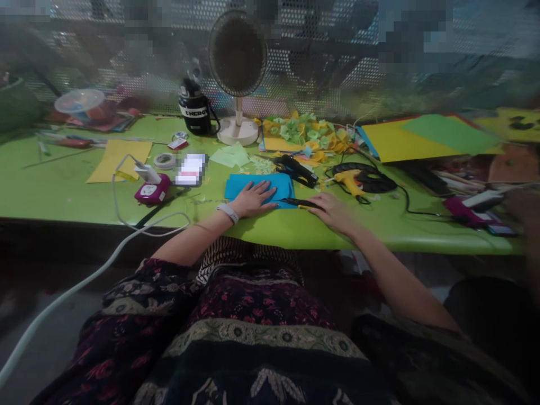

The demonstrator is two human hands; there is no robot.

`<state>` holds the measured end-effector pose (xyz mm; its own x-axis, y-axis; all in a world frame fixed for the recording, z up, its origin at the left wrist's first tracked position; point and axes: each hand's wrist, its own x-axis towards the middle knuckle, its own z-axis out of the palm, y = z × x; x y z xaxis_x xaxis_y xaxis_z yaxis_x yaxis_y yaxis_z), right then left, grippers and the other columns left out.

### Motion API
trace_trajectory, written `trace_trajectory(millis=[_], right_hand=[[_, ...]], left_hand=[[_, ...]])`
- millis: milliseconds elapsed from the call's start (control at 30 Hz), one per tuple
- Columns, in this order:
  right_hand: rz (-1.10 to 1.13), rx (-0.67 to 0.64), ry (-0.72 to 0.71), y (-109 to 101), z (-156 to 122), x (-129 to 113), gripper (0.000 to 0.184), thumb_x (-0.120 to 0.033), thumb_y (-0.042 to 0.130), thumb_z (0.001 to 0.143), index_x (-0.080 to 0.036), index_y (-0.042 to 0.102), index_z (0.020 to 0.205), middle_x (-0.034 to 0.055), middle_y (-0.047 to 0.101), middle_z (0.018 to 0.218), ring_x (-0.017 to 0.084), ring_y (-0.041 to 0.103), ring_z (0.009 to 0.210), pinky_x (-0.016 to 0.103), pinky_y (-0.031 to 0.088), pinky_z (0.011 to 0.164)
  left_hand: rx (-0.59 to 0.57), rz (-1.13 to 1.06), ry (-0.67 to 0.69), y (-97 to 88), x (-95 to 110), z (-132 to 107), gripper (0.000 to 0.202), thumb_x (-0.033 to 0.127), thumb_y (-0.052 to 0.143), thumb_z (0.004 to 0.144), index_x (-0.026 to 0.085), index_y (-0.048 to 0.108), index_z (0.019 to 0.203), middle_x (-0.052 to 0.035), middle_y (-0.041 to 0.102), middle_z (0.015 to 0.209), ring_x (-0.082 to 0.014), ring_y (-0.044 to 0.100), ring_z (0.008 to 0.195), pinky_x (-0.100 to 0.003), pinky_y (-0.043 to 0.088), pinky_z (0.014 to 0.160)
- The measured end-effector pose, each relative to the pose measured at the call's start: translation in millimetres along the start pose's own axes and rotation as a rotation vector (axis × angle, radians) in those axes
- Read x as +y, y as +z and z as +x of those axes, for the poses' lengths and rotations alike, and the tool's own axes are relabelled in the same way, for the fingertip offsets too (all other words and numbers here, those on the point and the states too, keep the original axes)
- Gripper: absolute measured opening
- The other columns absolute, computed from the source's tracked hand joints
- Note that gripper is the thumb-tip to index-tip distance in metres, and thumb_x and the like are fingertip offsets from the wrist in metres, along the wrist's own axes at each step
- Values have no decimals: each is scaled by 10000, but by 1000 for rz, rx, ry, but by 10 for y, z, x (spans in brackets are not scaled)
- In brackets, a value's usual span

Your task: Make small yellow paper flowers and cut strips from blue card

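Observation:
My left hand point(253, 201) lies flat on a folded sheet of blue paper point(257, 185), its fingers spread and a white band on the wrist. My right hand point(333, 212) rests on the green table point(371, 236) just right of the paper. Its fingers lie over the end of a slim black-and-yellow tool point(301, 203), perhaps a craft cutter or scissors, whose tip lies on the blue paper. A black stapler-like tool point(295, 170) sits beyond the paper, and a yellow hot glue gun point(348, 183) lies to the right.
Behind the hands are a heap of green and yellow paper flowers point(304, 135), a desk fan point(238, 56) and a black flask point(194, 107). A pink device point(152, 191) trails a white cable over the table's front edge. Coloured card sheets point(422, 135) lie at the back right.

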<state>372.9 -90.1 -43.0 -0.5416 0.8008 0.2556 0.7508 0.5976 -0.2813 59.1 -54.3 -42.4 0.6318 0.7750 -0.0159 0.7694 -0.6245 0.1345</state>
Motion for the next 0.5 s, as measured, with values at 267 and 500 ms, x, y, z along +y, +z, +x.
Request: trace_trajectory(millis=[267,500], right_hand=[[-2,20,30,10,-14,-97,413,-466,454,1000,-265,704,1260,126,687,1145,317,627,1087,541,522,964],[9,-2,21,16,54,-176,401,-461,462,1002,-263,710,1248,122,692,1127,307,631,1073,514,526,957]], left_hand=[[29,-25,8,20,-2,-1,764,680,215,989,227,285,1601,-95,214,1681,-290,176,1567,-535,113,1259],[34,-23,5,35,10,12,789,668,223,993,177,250,1609,-114,230,1673,-278,191,1564,-512,119,1263]])
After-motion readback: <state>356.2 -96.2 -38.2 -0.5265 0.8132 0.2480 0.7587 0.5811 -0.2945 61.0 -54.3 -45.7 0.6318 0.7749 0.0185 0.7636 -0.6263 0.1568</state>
